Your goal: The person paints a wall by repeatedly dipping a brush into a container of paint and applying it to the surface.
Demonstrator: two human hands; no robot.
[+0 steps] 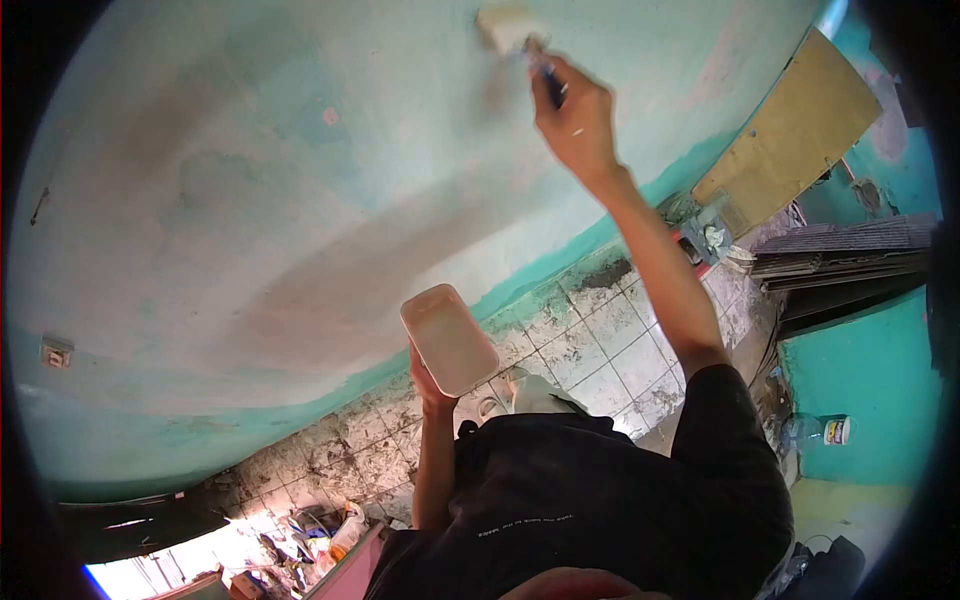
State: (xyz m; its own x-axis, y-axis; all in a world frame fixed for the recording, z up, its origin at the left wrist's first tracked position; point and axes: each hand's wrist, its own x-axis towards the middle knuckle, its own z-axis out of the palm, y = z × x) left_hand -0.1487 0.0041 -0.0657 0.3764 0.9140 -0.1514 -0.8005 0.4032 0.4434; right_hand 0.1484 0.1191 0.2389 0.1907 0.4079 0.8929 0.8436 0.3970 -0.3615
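Observation:
My right hand (578, 118) is raised at the upper middle, fingers wrapped round the dark handle of a paintbrush (512, 28). The brush's pale bristles are blurred and overlap the wall (330, 190), which is whitish over turquoise. Lower down, my left hand (428, 378) grips a shallow rectangular plastic container (449, 340) from its left side and underneath. Pale paint-like liquid shows inside the container. Most of the left fingers are hidden behind it.
Dirty white floor tiles (610, 335) run along the wall's foot. A yellowish board (790, 130) leans at the right, near stacked dark sheets (850, 255). A labelled plastic tub (836, 431) is at lower right. Assorted clutter (320, 540) lies lower left. A wall socket (57, 352) is far left.

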